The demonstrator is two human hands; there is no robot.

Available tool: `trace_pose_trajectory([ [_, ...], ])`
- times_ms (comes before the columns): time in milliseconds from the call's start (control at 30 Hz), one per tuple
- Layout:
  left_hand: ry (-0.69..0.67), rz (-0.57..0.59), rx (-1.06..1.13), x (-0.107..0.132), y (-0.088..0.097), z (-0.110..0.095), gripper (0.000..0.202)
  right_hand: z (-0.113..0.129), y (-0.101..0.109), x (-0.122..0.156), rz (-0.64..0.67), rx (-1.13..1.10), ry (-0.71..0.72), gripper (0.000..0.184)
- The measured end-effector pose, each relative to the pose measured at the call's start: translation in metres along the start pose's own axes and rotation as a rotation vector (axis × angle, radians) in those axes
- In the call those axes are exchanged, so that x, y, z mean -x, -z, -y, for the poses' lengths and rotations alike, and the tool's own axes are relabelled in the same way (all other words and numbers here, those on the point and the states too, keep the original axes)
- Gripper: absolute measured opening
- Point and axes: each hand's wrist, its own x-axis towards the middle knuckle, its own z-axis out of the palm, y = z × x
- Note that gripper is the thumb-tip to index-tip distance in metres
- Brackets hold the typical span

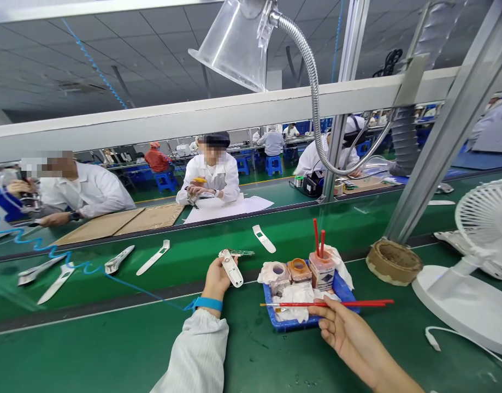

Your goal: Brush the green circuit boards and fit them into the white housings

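Observation:
My left hand (216, 277), with a blue wrist strap, is closed round a white plastic housing (232, 269) that has a round opening and a small clear part sticking out behind it. My right hand (336, 327) has its fingers closed on a red-handled paintbrush (365, 303), which lies level across the blue tray (294, 326). A second brush seems to lie alongside it. In the tray stand small jars, among them an orange-rimmed jar (299, 268) and a square bottle (322, 270) with red handles upright in it. Crumpled white tissue (294, 297) lies among them.
White plastic shells (264, 239) lie along the green conveyor belt (210, 240). A tape roll (394, 262) and a white fan (451, 300) stand at right. A lamp with a flexible neck (314, 93) hangs above. A blue coiled cord (87, 267) crosses at left. Co-workers sit opposite.

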Motion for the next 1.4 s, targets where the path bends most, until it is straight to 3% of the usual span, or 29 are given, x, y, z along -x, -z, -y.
trace_pose_trajectory([
  [233,-0.034,0.038,0.035,-0.014,0.013,0.002,0.025,0.003,-0.001,0.004,0.007,0.011,-0.088,0.013],
  [533,-0.048,0.076,0.058,-0.015,0.015,0.004,0.025,0.01,0.001,0.006,0.067,-0.107,-0.124,0.004],
  [767,-0.118,0.113,0.067,-0.011,0.011,0.004,0.029,0.008,-0.002,0.002,0.08,-0.167,-0.121,0.007],
  [933,-0.123,0.157,0.056,-0.007,0.01,0.002,0.037,0.006,-0.005,0.001,0.116,-0.244,-0.117,0.017],
  [1133,-0.12,0.199,0.035,-0.011,0.009,0.002,0.038,0.003,-0.008,0.001,0.221,-0.337,-0.216,0.035],
  [1400,-0.135,0.204,0.017,-0.013,0.01,0.004,0.039,0.015,-0.009,0.002,0.293,-0.41,-0.282,0.054],
])
